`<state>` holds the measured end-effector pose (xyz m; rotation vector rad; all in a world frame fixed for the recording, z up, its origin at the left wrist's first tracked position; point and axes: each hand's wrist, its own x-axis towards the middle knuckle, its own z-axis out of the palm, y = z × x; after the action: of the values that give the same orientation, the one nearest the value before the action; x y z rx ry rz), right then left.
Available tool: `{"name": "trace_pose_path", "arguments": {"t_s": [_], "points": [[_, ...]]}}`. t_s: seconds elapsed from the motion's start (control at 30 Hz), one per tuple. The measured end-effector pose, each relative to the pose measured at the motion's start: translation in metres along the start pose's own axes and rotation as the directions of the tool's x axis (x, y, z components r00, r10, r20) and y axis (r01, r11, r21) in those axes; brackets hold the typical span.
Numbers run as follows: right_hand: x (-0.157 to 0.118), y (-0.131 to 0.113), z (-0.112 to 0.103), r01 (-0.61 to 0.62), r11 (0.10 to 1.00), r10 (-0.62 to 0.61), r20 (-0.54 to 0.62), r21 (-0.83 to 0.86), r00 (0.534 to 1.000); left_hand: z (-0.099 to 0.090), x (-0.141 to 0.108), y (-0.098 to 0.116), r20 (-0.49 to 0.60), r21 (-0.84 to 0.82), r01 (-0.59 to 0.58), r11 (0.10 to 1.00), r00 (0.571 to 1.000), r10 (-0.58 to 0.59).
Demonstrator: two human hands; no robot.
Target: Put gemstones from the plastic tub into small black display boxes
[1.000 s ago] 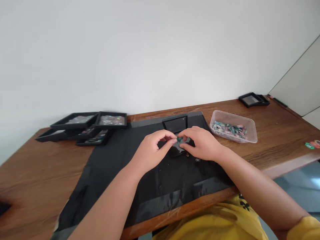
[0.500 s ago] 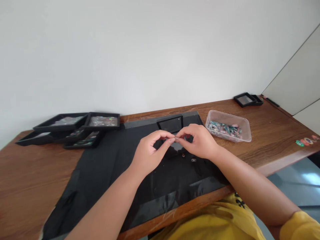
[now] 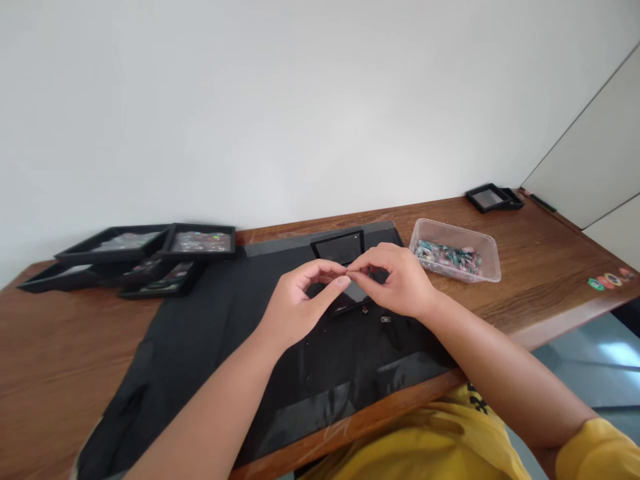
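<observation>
My left hand (image 3: 301,298) and my right hand (image 3: 395,279) meet fingertip to fingertip above the black mat (image 3: 215,353). Each is closed in a pinch on something too small and hidden to name. Beneath them, partly covered by the fingers, lies an open black case (image 3: 340,249) with a clear panel in its raised part. Just in front of the case, a tiny reddish piece (image 3: 365,310) and a small silvery oblong piece (image 3: 385,319) rest on the mat.
A clear plastic tub (image 3: 493,263) of small wrapped pieces stands right of the mat. Black frames (image 3: 227,250) with small items inside are stacked at left. Two more small frames (image 3: 487,198) sit at the back right, and round colourful stickers (image 3: 607,283) lie near the right edge.
Both hands stay pinched together over the case with slight finger movement. The whole view has shifted a little, so things appear slightly further left.
</observation>
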<state>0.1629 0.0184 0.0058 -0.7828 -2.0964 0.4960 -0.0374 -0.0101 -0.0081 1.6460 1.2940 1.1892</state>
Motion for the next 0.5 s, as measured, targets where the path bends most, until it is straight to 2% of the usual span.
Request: {"name": "trace_pose_path", "arguments": {"t_s": [0.1,0.2,0.3,0.43,0.5], "points": [[0.0,-0.002,0.001,0.065,0.998,-0.064,-0.035,0.02,0.997,0.0,0.001,0.0,0.027,0.026,0.02,0.999,0.999,-0.021],[-0.002,-0.003,0.004,0.072,0.997,-0.07,-0.037,0.035,0.997,0.001,0.0,0.001,0.058,0.065,0.032,0.997,0.998,-0.036],[-0.002,-0.002,0.004,0.031,0.999,-0.031,-0.004,0.015,1.0,0.001,0.0,0.003,0.065,0.097,0.04,0.995,0.997,-0.047],[0.0,0.0,-0.002,-0.048,0.998,0.049,0.034,-0.041,0.998,-0.004,0.0,0.007,0.013,0.171,-0.002,0.985,1.0,-0.001],[0.001,-0.002,-0.007,-0.077,0.996,0.081,0.1,-0.048,0.992,-0.007,0.0,0.007,-0.025,0.195,-0.015,0.981,0.999,0.02]]}}
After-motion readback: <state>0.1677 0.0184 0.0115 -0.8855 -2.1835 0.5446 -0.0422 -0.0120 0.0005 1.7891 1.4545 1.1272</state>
